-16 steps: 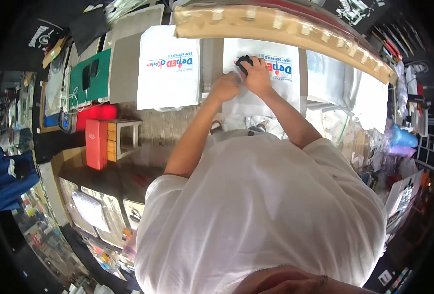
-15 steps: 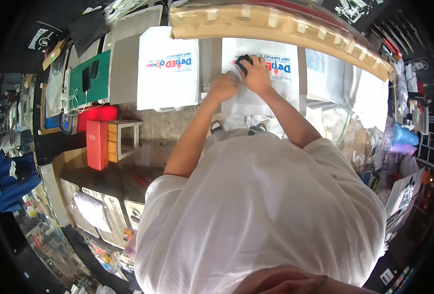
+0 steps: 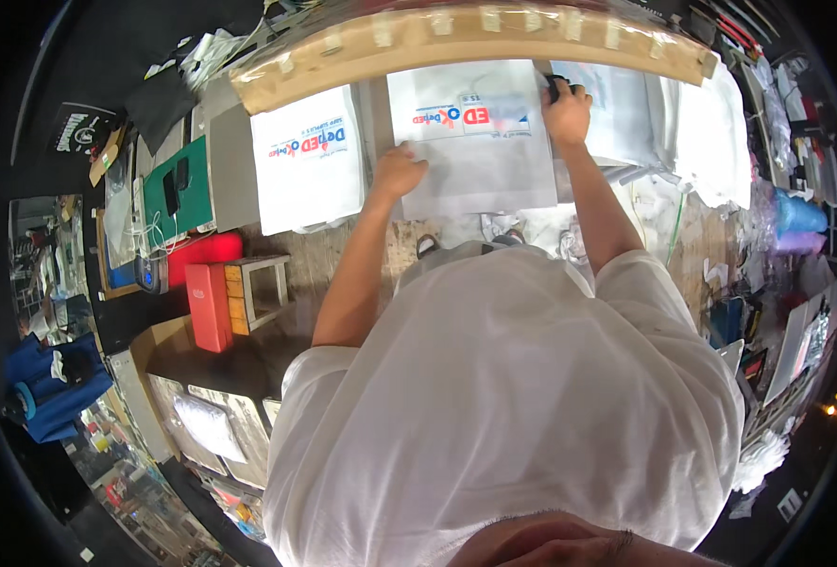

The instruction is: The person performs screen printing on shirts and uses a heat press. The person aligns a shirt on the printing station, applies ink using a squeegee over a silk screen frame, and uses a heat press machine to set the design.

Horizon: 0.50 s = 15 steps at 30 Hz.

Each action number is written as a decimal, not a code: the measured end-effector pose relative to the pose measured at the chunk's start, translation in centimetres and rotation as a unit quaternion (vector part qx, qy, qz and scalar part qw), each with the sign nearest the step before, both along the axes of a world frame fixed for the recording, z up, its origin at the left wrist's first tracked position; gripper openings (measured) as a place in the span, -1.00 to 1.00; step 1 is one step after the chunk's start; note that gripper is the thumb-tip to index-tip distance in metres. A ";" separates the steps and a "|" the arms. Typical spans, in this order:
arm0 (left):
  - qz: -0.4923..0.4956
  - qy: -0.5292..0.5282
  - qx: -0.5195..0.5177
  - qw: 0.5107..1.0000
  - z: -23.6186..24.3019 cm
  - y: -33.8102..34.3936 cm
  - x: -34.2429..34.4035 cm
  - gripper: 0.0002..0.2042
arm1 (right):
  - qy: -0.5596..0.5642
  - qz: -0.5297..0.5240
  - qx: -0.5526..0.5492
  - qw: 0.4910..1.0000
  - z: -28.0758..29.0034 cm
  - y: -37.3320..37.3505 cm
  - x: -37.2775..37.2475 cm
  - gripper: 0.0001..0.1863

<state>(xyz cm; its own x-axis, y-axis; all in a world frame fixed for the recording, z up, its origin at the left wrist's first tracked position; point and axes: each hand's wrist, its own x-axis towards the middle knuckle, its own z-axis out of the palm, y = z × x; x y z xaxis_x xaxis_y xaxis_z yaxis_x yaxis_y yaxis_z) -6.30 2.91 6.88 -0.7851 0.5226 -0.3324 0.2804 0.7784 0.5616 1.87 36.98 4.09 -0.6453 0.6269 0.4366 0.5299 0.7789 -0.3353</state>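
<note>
A flat white sheet with red and blue print (image 3: pixel 475 180) lies on a grey board in front of me. My right hand (image 3: pixel 568 115) is at its upper right edge, fingers wrapped round a small black object (image 3: pixel 557 87) whose kind I cannot make out. At the sheet's left edge rests my left hand (image 3: pixel 400 173), its fingers curled in; whether they pinch the sheet's edge is hidden. A second white printed sheet (image 3: pixel 305 184) lies to the left, apart from both hands.
A long cardboard-wrapped bar (image 3: pixel 475 36) with tape strips spans the far side. To the right lie clear plastic (image 3: pixel 617 113) and white sheets (image 3: pixel 711 142). On the left are a green mat (image 3: pixel 180 184) with a dark phone, a red box (image 3: pixel 209 307) and a wooden stool (image 3: pixel 258 288).
My right hand has moved right with the black object, from the print to the sheet's right edge. The left hand has drawn away leftward to the other edge. The whole view has shifted.
</note>
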 end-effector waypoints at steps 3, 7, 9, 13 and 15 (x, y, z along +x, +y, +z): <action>0.028 0.025 0.036 0.999 -0.4 0.1 0.6 -0.38 | 0.040 -0.069 -0.024 0.997 -2.4 5.3 4.2 -0.66; 0.119 0.040 0.119 0.985 -1.2 -0.6 3.0 -0.42 | -0.041 -0.194 -0.247 0.949 -5.7 9.8 13.9 -0.46; 0.136 0.135 0.137 0.972 -1.8 -1.1 5.0 -0.45 | -0.194 -0.211 -0.349 0.892 -10.3 12.4 21.5 -0.40; 0.240 0.149 0.105 0.954 -2.6 -3.4 9.5 -0.45 | -0.245 0.016 -0.796 0.554 -7.3 7.1 26.5 -0.46; 0.244 0.165 0.119 0.948 -3.9 -3.8 10.6 -0.44 | -0.113 0.122 -0.760 0.629 -4.9 5.3 25.0 -0.48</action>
<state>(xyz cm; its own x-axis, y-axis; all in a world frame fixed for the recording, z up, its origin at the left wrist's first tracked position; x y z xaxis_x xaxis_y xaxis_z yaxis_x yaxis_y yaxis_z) 4.29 -0.91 2.96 -0.9935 0.0996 0.0555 0.1107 0.7234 0.6815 26.82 42.24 -0.80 -0.7408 0.0795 -0.6670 0.6250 -0.2821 -0.7279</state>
